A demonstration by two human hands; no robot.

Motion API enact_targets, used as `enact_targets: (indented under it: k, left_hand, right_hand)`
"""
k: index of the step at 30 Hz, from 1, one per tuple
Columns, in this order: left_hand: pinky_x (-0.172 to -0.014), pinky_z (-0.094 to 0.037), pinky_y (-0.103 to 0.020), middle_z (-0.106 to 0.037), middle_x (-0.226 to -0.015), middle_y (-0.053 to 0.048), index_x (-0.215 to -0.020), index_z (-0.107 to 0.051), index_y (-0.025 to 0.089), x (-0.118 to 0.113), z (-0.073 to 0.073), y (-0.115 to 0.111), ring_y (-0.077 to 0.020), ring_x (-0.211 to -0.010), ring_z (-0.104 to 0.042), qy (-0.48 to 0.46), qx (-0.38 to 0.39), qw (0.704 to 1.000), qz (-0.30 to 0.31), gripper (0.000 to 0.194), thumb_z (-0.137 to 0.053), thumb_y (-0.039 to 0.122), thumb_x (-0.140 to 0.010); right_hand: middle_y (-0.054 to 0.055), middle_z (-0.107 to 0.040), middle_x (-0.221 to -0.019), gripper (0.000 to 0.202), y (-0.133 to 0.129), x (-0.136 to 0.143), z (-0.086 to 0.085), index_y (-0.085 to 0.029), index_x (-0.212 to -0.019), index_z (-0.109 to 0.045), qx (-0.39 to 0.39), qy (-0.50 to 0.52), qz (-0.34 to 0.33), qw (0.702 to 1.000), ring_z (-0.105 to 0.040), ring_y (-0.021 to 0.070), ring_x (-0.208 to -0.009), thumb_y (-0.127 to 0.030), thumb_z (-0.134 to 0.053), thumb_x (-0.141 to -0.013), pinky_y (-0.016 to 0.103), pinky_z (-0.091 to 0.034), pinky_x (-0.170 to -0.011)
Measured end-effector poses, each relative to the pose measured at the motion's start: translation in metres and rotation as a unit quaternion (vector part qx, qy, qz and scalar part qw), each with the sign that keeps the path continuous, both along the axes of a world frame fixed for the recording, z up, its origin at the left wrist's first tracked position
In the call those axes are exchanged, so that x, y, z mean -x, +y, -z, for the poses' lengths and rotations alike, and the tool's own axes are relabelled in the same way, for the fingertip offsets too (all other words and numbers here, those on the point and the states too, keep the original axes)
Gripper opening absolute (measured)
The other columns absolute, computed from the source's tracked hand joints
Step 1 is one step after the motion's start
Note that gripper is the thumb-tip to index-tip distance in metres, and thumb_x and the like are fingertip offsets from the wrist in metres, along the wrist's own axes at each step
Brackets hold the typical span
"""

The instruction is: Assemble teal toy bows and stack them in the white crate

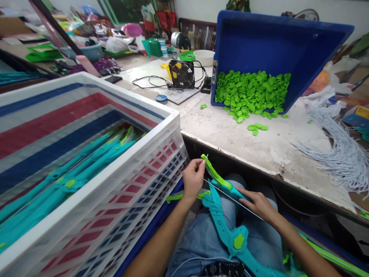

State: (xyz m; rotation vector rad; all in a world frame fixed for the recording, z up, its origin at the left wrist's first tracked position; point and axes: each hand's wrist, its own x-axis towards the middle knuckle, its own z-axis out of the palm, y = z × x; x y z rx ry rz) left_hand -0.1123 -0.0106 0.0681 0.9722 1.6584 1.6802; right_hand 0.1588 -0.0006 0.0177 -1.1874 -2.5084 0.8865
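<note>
A teal and bright-green plastic toy bow lies across my lap, with a green hexagonal piece on its body. My left hand is closed in a pinch on a thin white cord at the tip of a green limb. From there the cord runs taut down to the right, passing by my other hand. Where that limb meets a teal part, my right hand grips it, fingers pointing left. Part of its grip is hidden. Another green limb passes behind my left wrist.
At left stands a white crate with a striped liner and several teal bows. On the table, a tipped blue bin spills green plastic pieces. A bundle of white cords hangs over the right edge. A black fan stands farther back.
</note>
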Motion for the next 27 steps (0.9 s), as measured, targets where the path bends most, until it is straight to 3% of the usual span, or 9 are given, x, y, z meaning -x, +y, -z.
enact_targets:
  k: [4,6,8,11,15,18,21,24,27]
  left_hand:
    - [-0.041,-0.028,-0.017,-0.049,-0.050,0.009,-0.100,-0.056,0.017,0.010,-0.008,0.004,-0.0066,-0.042,-0.038,-0.163,0.007,0.982,0.098,0.042,-0.071,0.043,-0.071]
    - [-0.038,-0.026,-0.017,-0.049,-0.048,0.008,-0.098,-0.057,0.015,0.017,-0.013,0.004,-0.0058,-0.040,-0.036,-0.196,0.029,0.970,0.139,0.049,-0.075,0.047,-0.066]
    - [-0.038,-0.026,-0.017,-0.049,-0.048,0.007,-0.089,-0.059,0.013,0.021,-0.015,0.001,-0.0051,-0.040,-0.036,-0.204,0.045,0.966,0.153,0.048,-0.078,0.048,-0.062]
    - [-0.038,-0.027,-0.016,-0.049,-0.047,0.007,-0.087,-0.059,0.013,0.024,-0.015,-0.005,-0.0047,-0.040,-0.036,-0.211,0.050,0.964,0.151,0.048,-0.079,0.049,-0.061]
    - [-0.037,-0.026,-0.016,-0.050,-0.047,0.007,-0.088,-0.059,0.013,0.025,-0.010,-0.011,-0.0049,-0.039,-0.037,-0.209,0.053,0.964,0.156,0.049,-0.078,0.050,-0.063]
    - [-0.037,-0.026,-0.016,-0.049,-0.047,0.008,-0.089,-0.058,0.014,0.027,-0.009,-0.014,-0.0049,-0.039,-0.036,-0.205,0.053,0.964,0.159,0.048,-0.076,0.051,-0.065]
    - [-0.037,-0.025,-0.016,-0.048,-0.047,0.008,-0.089,-0.057,0.014,0.030,-0.008,-0.016,-0.0049,-0.038,-0.035,-0.201,0.056,0.965,0.160,0.046,-0.074,0.050,-0.067]
    - [-0.038,-0.030,-0.018,-0.049,-0.049,0.008,-0.092,-0.056,0.016,0.034,-0.008,-0.017,-0.0068,-0.039,-0.039,-0.178,0.069,0.966,0.174,0.042,-0.070,0.049,-0.071]
    - [-0.045,-0.039,-0.022,-0.054,-0.056,0.004,-0.087,-0.059,0.017,0.036,-0.007,-0.016,-0.0117,-0.047,-0.051,-0.059,0.092,0.979,0.171,0.032,-0.068,0.044,-0.072]
  right_hand:
    - [0.004,-0.073,-0.097,0.042,-0.009,-0.004,0.007,-0.031,-0.135,-0.051,-0.059,-0.026,-0.020,0.998,-0.070,0.0212,-0.081,-0.038,-0.049,-0.094,0.031,-0.057,-0.072]
    - [0.005,-0.072,-0.092,0.040,-0.012,-0.004,0.006,-0.030,-0.133,-0.054,-0.101,-0.027,-0.022,0.994,-0.069,0.0205,-0.079,-0.041,-0.047,-0.095,0.031,-0.057,-0.069]
    - [0.006,-0.070,-0.095,0.038,-0.009,0.004,-0.001,-0.029,-0.128,-0.058,-0.147,-0.002,0.005,0.989,-0.066,0.0211,-0.084,-0.042,-0.046,-0.094,0.032,-0.056,-0.071]
    - [0.008,-0.066,-0.098,0.033,0.007,0.036,-0.027,-0.026,-0.123,-0.062,-0.197,0.077,0.057,0.976,-0.062,0.0218,-0.090,-0.036,-0.049,-0.094,0.035,-0.054,-0.078]
    - [0.007,-0.064,-0.094,0.024,0.040,0.103,-0.065,-0.023,-0.112,-0.066,-0.174,0.176,0.008,0.969,-0.060,0.0203,-0.089,-0.029,-0.056,-0.091,0.035,-0.052,-0.080]
    - [0.006,-0.064,-0.086,0.012,0.059,0.140,-0.078,-0.020,-0.094,-0.068,-0.151,0.202,-0.042,0.967,-0.059,0.0188,-0.083,-0.026,-0.060,-0.088,0.033,-0.050,-0.076]
    - [0.004,-0.061,-0.080,0.012,0.065,0.154,-0.082,-0.019,-0.077,-0.065,-0.152,0.201,-0.073,0.965,-0.057,0.0176,-0.079,-0.023,-0.059,-0.088,0.032,-0.047,-0.073]
    - [0.004,-0.059,-0.083,0.012,0.058,0.157,-0.084,-0.019,-0.075,-0.060,-0.154,0.211,-0.083,0.962,-0.055,0.0169,-0.080,-0.019,-0.057,-0.086,0.031,-0.046,-0.073]
    - [0.004,-0.055,-0.081,0.012,0.053,0.164,-0.086,-0.020,-0.073,-0.054,-0.168,0.229,-0.077,0.956,-0.053,0.0166,-0.079,-0.017,-0.052,-0.085,0.031,-0.045,-0.073]
